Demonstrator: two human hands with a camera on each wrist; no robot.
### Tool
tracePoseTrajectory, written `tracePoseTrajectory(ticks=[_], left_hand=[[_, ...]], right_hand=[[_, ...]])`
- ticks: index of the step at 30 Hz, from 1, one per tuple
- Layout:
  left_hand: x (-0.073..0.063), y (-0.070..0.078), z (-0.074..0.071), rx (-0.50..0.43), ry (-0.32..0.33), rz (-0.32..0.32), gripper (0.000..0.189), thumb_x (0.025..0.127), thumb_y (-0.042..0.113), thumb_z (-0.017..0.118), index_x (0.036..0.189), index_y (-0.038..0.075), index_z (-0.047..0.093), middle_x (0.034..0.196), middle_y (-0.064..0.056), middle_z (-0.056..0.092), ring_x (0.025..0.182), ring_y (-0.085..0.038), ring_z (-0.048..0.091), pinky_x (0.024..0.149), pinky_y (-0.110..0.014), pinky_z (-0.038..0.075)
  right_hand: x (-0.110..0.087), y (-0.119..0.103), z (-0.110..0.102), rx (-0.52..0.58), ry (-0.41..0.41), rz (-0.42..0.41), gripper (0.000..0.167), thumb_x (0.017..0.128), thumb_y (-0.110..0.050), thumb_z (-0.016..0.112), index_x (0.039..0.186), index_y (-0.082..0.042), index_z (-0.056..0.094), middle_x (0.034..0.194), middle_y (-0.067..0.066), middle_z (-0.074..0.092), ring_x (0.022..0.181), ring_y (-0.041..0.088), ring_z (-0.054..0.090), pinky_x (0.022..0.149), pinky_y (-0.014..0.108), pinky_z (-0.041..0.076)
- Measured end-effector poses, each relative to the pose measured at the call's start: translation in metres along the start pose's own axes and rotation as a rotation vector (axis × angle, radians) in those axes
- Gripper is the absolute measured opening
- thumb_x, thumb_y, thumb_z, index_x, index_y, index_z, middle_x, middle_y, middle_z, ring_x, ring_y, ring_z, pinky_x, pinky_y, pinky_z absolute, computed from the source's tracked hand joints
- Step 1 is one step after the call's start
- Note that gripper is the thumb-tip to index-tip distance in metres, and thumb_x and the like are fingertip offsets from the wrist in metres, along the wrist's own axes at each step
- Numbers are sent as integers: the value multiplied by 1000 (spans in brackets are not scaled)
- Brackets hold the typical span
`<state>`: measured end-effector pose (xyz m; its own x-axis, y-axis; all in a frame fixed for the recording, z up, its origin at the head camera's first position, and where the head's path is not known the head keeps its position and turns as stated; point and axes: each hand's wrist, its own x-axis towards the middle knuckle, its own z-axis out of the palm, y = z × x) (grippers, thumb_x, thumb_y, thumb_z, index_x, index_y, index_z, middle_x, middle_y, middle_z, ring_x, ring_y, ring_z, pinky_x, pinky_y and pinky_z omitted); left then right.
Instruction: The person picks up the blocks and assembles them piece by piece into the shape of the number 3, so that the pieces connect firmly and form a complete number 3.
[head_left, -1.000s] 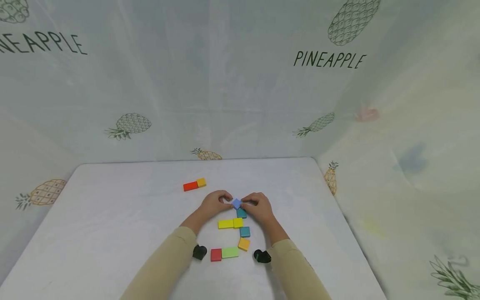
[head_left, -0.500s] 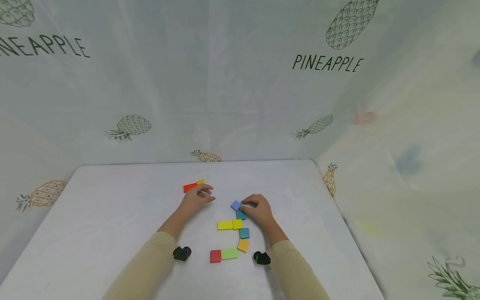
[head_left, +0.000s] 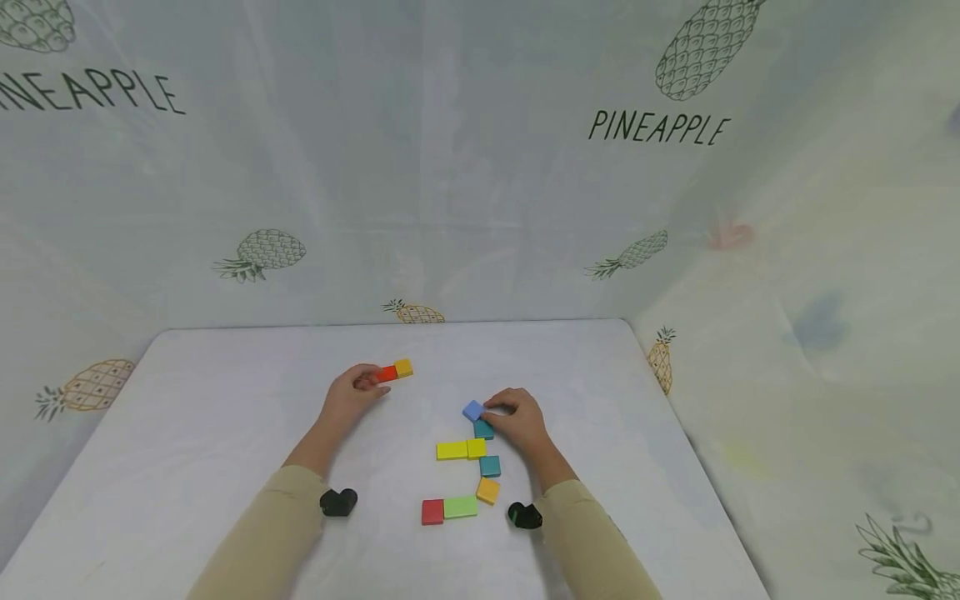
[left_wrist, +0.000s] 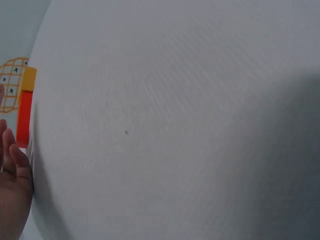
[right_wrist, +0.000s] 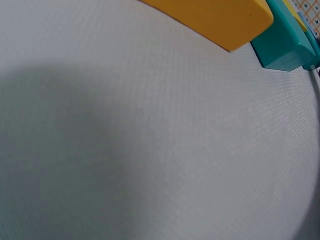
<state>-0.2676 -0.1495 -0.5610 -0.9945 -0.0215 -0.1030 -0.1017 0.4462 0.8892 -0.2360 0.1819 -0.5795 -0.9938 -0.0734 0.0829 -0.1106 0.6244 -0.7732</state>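
Observation:
In the head view my left hand (head_left: 353, 397) is at the left end of a red rectangular block (head_left: 387, 374), its fingertips hiding that end. Thumb and fingers are apart there. An orange square block (head_left: 404, 368) adjoins the red one on the right. The left wrist view shows the red block (left_wrist: 24, 119) just beyond the loosely bent fingers. My right hand (head_left: 519, 418) pinches the right corner of a blue square block (head_left: 473, 410) between thumb and index finger. That block lies turned like a diamond, touching a teal block (head_left: 483, 429) below it.
From the teal block, a curved row runs toward me: a yellow square (head_left: 476, 448) with a yellow rectangle (head_left: 452, 451) on its left, another teal block (head_left: 490, 466), an orange block (head_left: 487, 490), a green block (head_left: 461, 507) and a red square (head_left: 432, 512). All lie on the white table (head_left: 247, 400).
My left hand has left the blue block and moved left, past the orange block, to the red rectangle's far end. The right hand stays at the blue block, which has barely shifted.

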Motion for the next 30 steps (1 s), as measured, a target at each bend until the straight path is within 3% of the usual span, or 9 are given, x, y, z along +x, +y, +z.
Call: tracePoseTrajectory(ticks=[7, 21, 30], left_hand=[[1, -7, -7, 16, 36, 3, 44, 84, 20, 78, 124, 9, 61, 110, -13, 58, 97, -28, 54, 85, -38, 47], [12, -13, -7, 123, 62, -24, 48, 87, 16, 74, 131, 8, 57, 104, -13, 56, 89, -28, 52, 77, -35, 47], [15, -11, -3, 175, 102, -45, 40, 87, 15, 74, 123, 6, 63, 99, -13, 60, 82, -26, 53, 72, -33, 47]], right_hand=[[0, -2, -1, -4, -3, 3, 10, 80, -24, 81, 89, -20, 77, 93, -11, 68, 99, 16, 55, 93, 40, 43], [0, 0, 1, -27, -2, -8, 9, 82, -26, 79, 90, -21, 77, 94, -12, 67, 99, 15, 55, 93, 40, 44], [0, 0, 2, -44, -8, 16, 9, 83, -26, 79, 90, -22, 77, 94, -13, 66, 101, 14, 55, 94, 39, 43]])
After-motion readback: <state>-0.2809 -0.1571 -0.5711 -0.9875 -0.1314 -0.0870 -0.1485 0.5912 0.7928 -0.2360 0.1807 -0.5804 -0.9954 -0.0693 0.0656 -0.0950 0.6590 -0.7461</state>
